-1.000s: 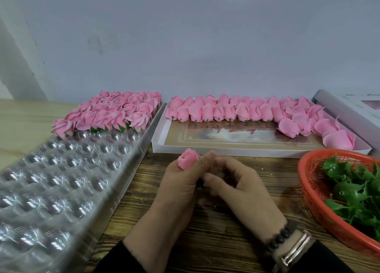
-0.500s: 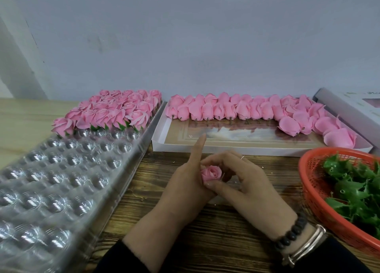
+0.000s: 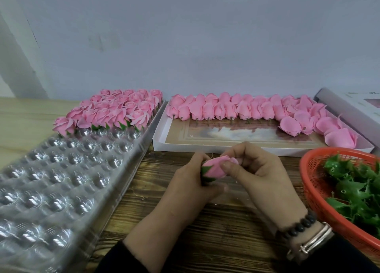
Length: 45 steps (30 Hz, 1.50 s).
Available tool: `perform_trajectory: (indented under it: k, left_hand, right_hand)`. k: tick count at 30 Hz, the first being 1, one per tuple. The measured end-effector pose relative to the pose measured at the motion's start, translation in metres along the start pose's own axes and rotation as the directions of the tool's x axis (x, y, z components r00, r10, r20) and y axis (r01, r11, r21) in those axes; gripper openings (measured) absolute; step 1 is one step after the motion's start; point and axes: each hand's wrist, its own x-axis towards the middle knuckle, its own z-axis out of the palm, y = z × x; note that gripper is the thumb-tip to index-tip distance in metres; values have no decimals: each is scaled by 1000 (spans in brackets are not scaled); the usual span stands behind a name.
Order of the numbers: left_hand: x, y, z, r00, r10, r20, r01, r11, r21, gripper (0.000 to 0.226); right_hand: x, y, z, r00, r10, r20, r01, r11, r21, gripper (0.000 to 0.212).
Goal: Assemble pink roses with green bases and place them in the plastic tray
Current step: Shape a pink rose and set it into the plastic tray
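left hand (image 3: 191, 180) and right hand (image 3: 259, 172), close together, both grip a pink rose (image 3: 216, 168) lying sideways, green base (image 3: 205, 170) toward the left palm

A glossy clear plastic tray (image 3: 61, 190) of shiny dimpled cups sits on a dark, rough-grained wooden table (image 3: 185, 242). Matt, soft-looking pink roses (image 3: 115, 112) fill its far end, beside a woven orange plastic basket (image 3: 312, 190) of smooth green plastic bases (image 3: 353, 190) and a white cardboard box (image 3: 205, 147).
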Motion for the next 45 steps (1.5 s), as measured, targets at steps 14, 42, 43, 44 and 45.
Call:
perform_trajectory:
  k: [14, 42, 43, 44, 45]
  left_hand:
    - [-2, 4, 8, 1000, -11, -17, 9, 997, -83, 14]
    - [-1, 4, 1, 998, 0, 59, 8, 992, -124, 18]
    - [-1, 5, 1, 997, -3, 81, 14, 991, -136, 19]
    - [-2, 6, 1, 995, 2, 100, 13, 989, -147, 18]
    - [-2, 7, 1, 993, 12, 118, 8, 986, -165, 15]
  right_hand:
    - [-5, -13, 8, 970, -132, 204, 201, 908, -368, 9]
    - [-2, -10, 1, 989, 12, 147, 0, 996, -84, 11]
    - [-2, -11, 2, 988, 3, 157, 16, 993, -119, 11]
    - [-2, -12, 1, 984, -24, 175, 57, 981, -184, 11]
    - [-2, -14, 1, 976, -59, 209, 116, 956, -268, 11]
